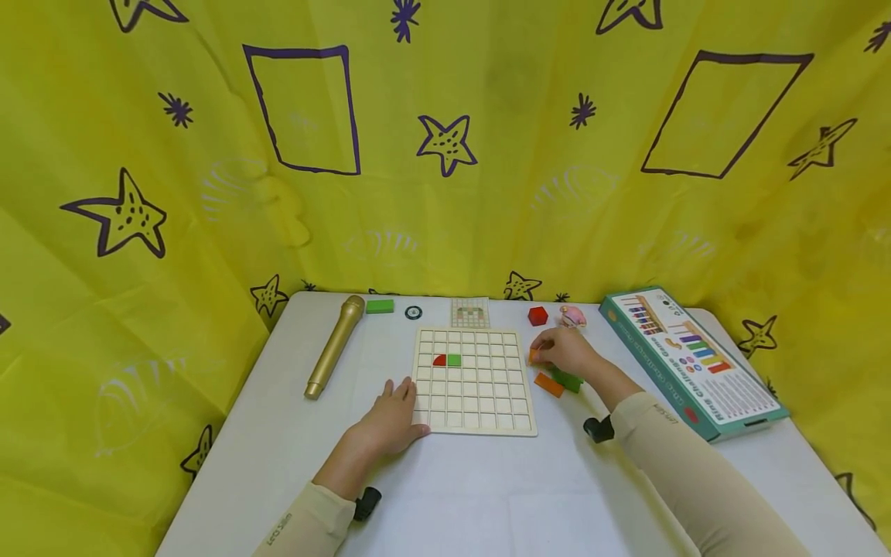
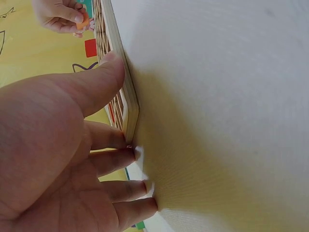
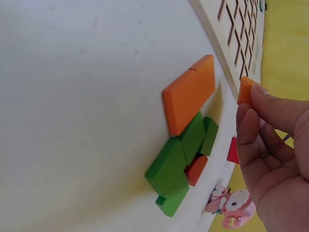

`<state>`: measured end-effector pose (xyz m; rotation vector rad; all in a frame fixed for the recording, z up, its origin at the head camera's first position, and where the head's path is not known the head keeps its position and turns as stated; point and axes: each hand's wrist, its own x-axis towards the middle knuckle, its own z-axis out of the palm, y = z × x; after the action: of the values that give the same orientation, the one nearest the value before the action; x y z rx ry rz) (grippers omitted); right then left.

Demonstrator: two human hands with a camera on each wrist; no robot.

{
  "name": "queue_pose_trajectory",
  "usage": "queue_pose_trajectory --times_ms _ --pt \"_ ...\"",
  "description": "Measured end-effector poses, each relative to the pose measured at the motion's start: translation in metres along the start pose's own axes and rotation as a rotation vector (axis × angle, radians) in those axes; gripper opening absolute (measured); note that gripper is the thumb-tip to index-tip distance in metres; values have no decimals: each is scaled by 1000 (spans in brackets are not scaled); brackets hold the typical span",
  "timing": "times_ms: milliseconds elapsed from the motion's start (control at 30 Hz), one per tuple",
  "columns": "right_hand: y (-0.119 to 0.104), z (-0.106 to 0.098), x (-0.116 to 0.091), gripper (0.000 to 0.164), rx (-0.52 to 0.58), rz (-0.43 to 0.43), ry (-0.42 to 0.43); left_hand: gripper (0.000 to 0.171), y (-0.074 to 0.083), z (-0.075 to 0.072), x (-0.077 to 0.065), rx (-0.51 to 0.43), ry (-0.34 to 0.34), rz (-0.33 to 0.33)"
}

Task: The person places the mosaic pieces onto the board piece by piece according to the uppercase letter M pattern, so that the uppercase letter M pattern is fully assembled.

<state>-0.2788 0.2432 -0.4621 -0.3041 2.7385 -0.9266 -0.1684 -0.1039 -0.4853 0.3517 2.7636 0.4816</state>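
A pale wooden grid board [image 1: 480, 394] lies mid-table, with a red rounded piece [image 1: 440, 360] and a green square piece [image 1: 454, 360] side by side in its cells. My left hand [image 1: 388, 422] rests at the board's near left corner, thumb and fairly straight fingers touching its edges. Beyond the board's right edge, my right hand [image 1: 567, 352] pinches a small orange block [image 3: 245, 90] between thumb and fingers, above the table. Below that hand lie orange blocks [image 3: 188, 96], several green blocks [image 3: 166, 166] and a red rounded block [image 3: 196, 170].
Behind the board are a small pattern card [image 1: 470, 312], a round disc [image 1: 414, 312] and a green block [image 1: 380, 306]. A gold microphone [image 1: 336, 348] lies left. A red block [image 1: 538, 316], pink figurine [image 1: 574, 316] and game box [image 1: 692, 360] stand right. Yellow curtain [image 1: 390, 209] hangs behind.
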Motion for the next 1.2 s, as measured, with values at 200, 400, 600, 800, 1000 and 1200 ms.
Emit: queue_pose_trajectory --times_ms 200,400,600,800,1000,1200 --pt "-5 -4 4 16 12 14 25 84 0 0 -1 3 -5 -1" --pt "-12 -6 9 18 63 30 5 84 1 -1 -2 4 -1 5" --pt "-22 -6 14 18 30 -15 -5 85 2 -1 -2 2 -2 6" --pt "-31 -4 19 20 1 9 -20 85 2 -2 -2 7 -2 6" --pt "-40 -1 23 18 50 -1 -29 85 3 -2 -4 -3 4 -2" --pt "-43 5 26 15 61 -32 -10 85 3 -2 -4 -10 5 -3"
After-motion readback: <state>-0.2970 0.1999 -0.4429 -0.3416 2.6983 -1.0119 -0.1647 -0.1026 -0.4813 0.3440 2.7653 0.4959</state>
